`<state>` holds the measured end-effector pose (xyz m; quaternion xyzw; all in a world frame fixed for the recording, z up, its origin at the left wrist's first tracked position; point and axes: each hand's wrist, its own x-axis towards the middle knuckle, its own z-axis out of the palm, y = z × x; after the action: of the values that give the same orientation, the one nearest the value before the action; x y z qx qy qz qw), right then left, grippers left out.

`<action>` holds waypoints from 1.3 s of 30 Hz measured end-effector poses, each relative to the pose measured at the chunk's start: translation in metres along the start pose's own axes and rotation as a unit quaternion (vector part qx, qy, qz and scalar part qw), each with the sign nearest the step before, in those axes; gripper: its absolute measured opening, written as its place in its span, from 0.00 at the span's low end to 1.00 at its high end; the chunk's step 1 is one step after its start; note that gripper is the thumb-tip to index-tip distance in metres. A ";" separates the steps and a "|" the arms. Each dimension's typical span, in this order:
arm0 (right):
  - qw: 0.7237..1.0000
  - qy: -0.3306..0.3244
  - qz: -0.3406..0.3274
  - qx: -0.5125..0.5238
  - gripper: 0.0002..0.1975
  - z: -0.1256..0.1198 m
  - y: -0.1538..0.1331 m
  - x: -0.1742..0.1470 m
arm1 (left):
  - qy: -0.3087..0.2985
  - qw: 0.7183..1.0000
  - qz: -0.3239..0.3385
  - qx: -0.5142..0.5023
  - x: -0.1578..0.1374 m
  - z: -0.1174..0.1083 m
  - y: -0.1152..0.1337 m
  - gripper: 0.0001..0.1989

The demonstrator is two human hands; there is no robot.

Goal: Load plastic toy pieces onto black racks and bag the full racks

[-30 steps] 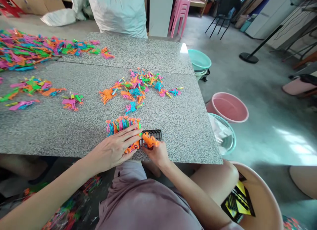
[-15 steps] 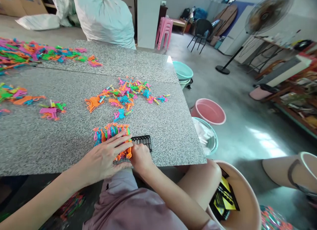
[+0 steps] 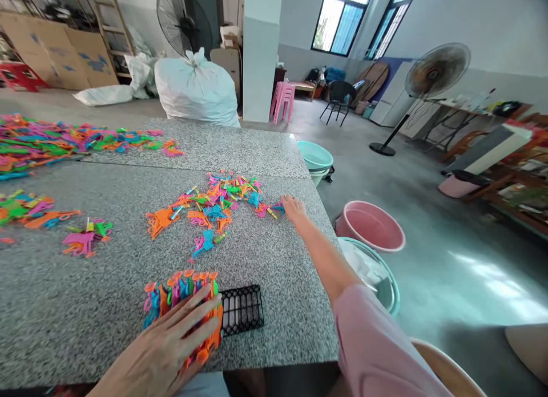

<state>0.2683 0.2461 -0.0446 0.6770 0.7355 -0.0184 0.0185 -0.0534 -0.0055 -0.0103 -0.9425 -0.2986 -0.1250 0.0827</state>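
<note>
My left hand (image 3: 171,334) lies flat across a packed row of colourful plastic toy guns (image 3: 165,299) near the table's front edge. Its fingers stretch over the guns, and the thumb is on the near side. The row stands in a black lattice rack (image 3: 246,308), whose bare right end sticks out beyond the guns. My right hand (image 3: 293,207) is stretched far forward, at the right tip of a loose pile of toy guns (image 3: 220,200). Its fingers are apart, beside or touching a small blue piece (image 3: 278,207); actual contact is hard to make out.
More toy pieces (image 3: 43,140) are heaped at the back left of the speckled table (image 3: 274,260), with smaller clusters (image 3: 85,237) nearer. Beyond the right edge stand a pink basin (image 3: 372,226), a teal tub (image 3: 387,283) and a green basin (image 3: 315,156). A white sack (image 3: 197,89) stands behind.
My right hand has left the rack and moved forward and right to the loose pile. My left hand stays on the row of guns. The view has tilted upward.
</note>
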 end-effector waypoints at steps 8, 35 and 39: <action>1.000 -0.018 0.001 0.025 0.15 0.016 0.045 -0.052 | -0.015 0.999 -0.041 0.018 0.006 -0.001 0.016 0.18; 0.909 -0.089 -0.301 0.276 0.18 0.047 -0.129 -0.164 | 0.030 0.995 -0.079 -0.045 0.014 0.006 0.025 0.15; 0.966 -0.032 -0.163 0.200 0.18 0.024 -0.082 -0.086 | 0.020 0.994 -0.106 -0.036 0.013 0.007 0.024 0.16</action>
<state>0.1933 0.1526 -0.0640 0.5368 0.8164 -0.1897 -0.0968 -0.0274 -0.0164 -0.0157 -0.9054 -0.3901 -0.1626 0.0412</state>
